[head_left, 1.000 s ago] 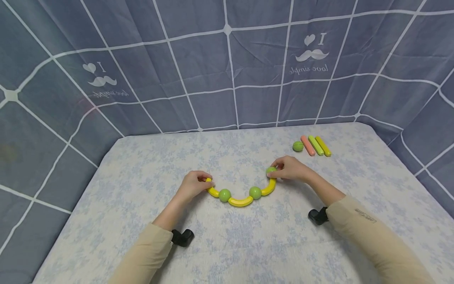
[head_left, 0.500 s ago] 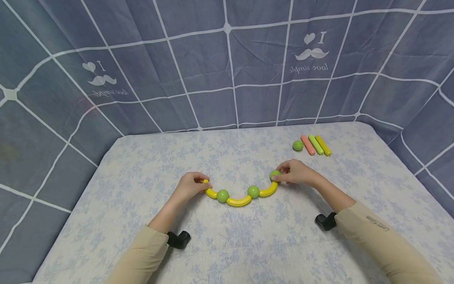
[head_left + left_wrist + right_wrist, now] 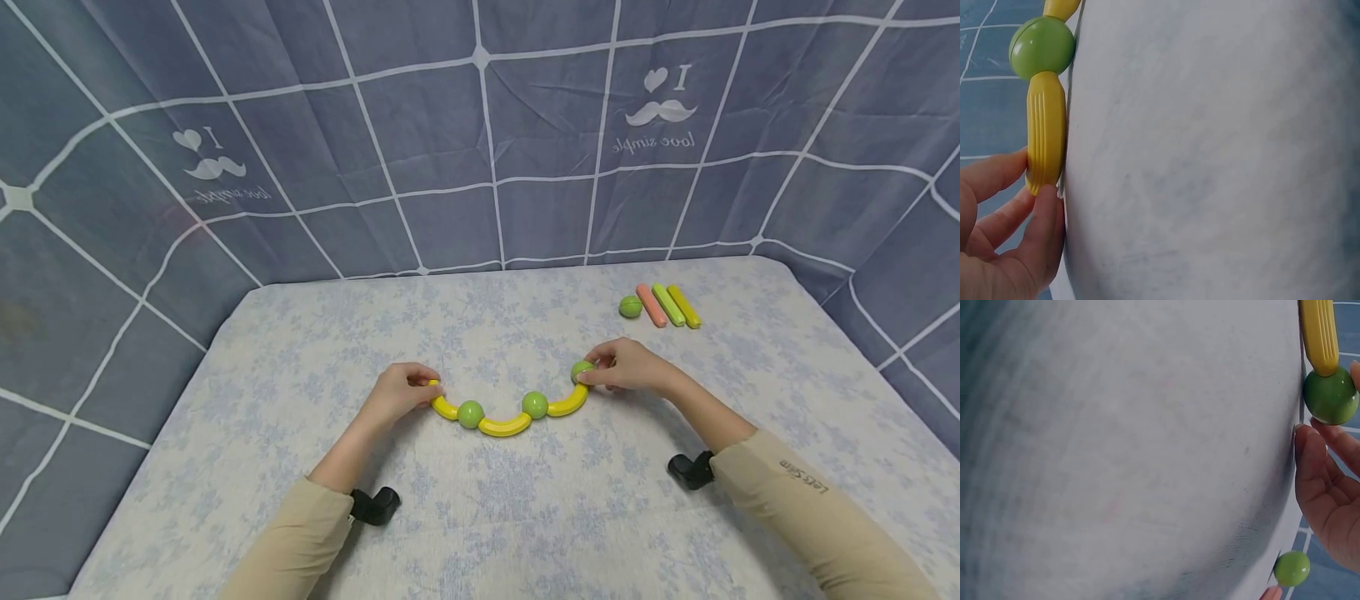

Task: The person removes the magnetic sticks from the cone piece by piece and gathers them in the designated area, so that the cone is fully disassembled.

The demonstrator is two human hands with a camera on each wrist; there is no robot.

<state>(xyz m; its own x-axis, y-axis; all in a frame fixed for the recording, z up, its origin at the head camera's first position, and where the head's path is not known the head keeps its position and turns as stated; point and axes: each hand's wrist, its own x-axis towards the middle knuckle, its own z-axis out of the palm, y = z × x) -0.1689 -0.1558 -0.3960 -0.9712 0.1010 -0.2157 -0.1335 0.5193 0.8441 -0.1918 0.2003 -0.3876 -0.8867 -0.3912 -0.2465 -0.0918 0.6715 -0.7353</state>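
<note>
A chain of curved yellow pieces and green balls lies in a U-shaped arc on the cloth, with a yellow piece (image 3: 505, 427) at its bottom between two balls (image 3: 470, 414) (image 3: 535, 405). My left hand (image 3: 393, 395) pinches the free end of the leftmost yellow piece (image 3: 1046, 128), whose other end meets a green ball (image 3: 1042, 48). At the chain's right end, my right hand (image 3: 628, 365) holds a green ball (image 3: 1330, 395) between thumb and fingers. That ball touches the tip of the rightmost yellow piece (image 3: 567, 402).
Behind my right hand lie a loose green ball (image 3: 630, 307), a salmon stick (image 3: 651, 305), a light green stick (image 3: 668, 304) and a yellow stick (image 3: 684, 307), side by side. A blue-grey curtain (image 3: 450, 150) hangs behind the patterned tablecloth (image 3: 525, 525).
My left hand and the chain's left part have shifted slightly left. My right hand has moved a little right and nearer me with its ball, so the arc is slightly wider.
</note>
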